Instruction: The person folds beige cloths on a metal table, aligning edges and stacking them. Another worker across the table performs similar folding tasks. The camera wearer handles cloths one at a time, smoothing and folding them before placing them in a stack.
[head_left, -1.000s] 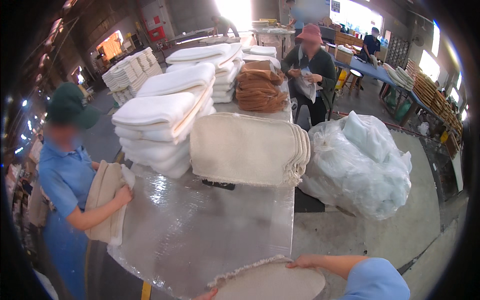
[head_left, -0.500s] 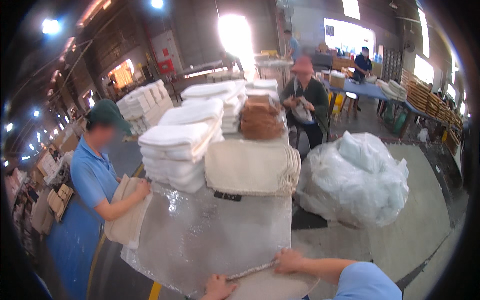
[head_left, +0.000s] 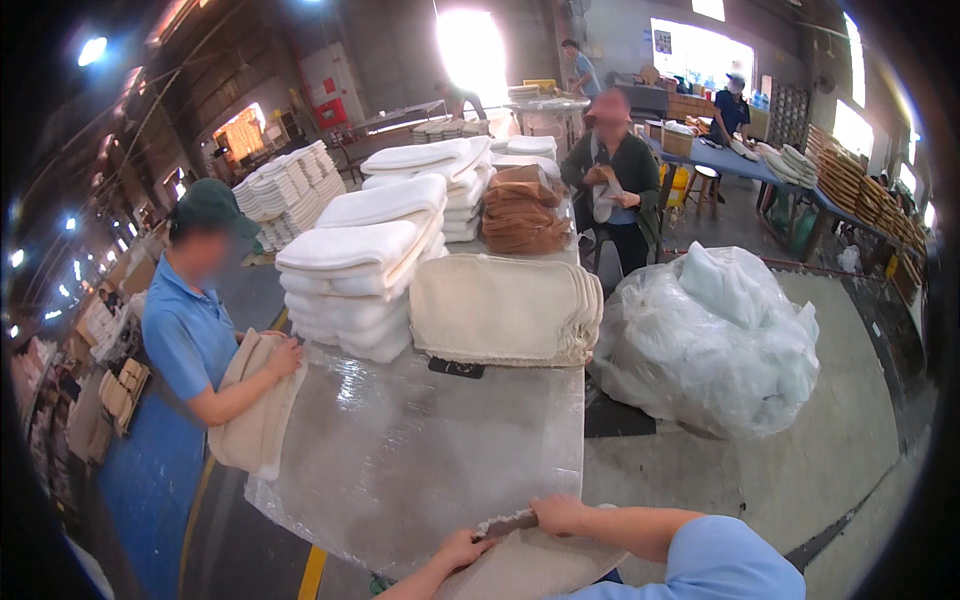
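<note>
At the near edge of the table, a beige cloth piece (head_left: pixel 530 562) with a rough, frayed edge lies between my hands. My left hand (head_left: pixel 465 549) is closed on that edge at its left end. Farther right, my right hand (head_left: pixel 560 514) grips the same edge. Between the two hands the edge stands slightly raised, and a darker brownish strip shows under it. The cloth's lower part runs toward my body, partly hidden by my forearms. Beyond lies the plastic-covered tabletop (head_left: pixel 430 440), with a stack of folded beige cloths (head_left: pixel 500 310) on it.
Folded white cloths (head_left: pixel 350 255) and brown cloths (head_left: pixel 522 212) are piled farther back. A large clear plastic bag of white material (head_left: pixel 715 345) sits on the floor at right. At left, a co-worker in blue (head_left: pixel 190 320) handles beige cloth; another person (head_left: pixel 615 180) sits behind the table.
Both my hands have moved up slightly with the cloth's edge and drawn closer together. The edge has lifted, exposing a dark strip. The co-worker at left still holds the beige cloth.
</note>
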